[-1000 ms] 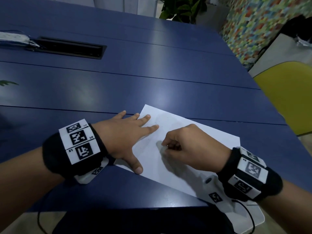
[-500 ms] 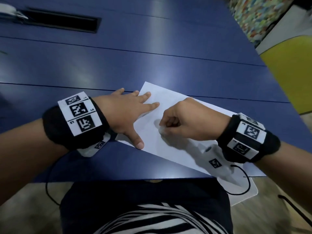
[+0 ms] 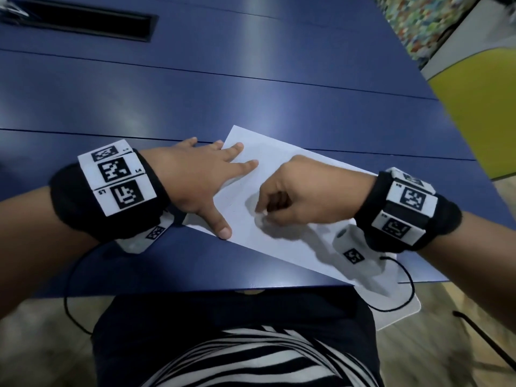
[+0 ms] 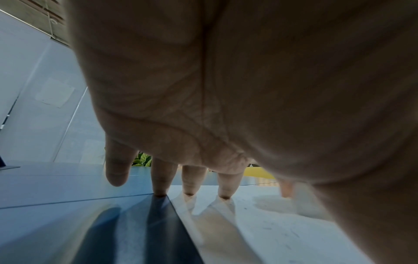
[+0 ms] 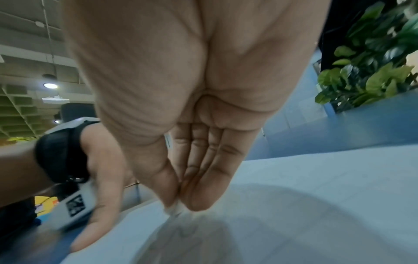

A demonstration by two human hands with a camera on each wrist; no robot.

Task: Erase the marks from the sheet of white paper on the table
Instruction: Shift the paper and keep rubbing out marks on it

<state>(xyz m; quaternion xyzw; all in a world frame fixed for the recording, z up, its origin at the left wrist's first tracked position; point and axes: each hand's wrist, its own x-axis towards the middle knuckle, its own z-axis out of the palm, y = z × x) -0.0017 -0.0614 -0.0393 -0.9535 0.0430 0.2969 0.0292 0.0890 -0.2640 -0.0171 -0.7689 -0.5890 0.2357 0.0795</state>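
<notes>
A sheet of white paper (image 3: 282,219) is lying slanted on the blue table (image 3: 223,88), in the lower middle of the head view, and its near right corner is sticking out past the table's front edge. The left hand (image 3: 195,182) is lying flat with its fingers spread out and straight, pressing down the left side of the paper; the thumb is reaching toward the bottom edge of the sheet, and the little finger is on the bare table. In the left wrist view two fingertips (image 4: 189,192) are touching the paper and one is on the table just beside the paper's edge. The right hand (image 3: 304,191) is sitting in the middle of the sheet with its fingers curled in, pinching a small white eraser (image 3: 261,217) between thumb and fingers. The eraser's tip is touching the paper. In the right wrist view the white eraser (image 5: 175,209) is peeking out below the pinched fingertips. Faint pencil marks (image 4: 291,234) are showing on the sheet. A yellow chair (image 3: 480,113) is standing at the upper right.
</notes>
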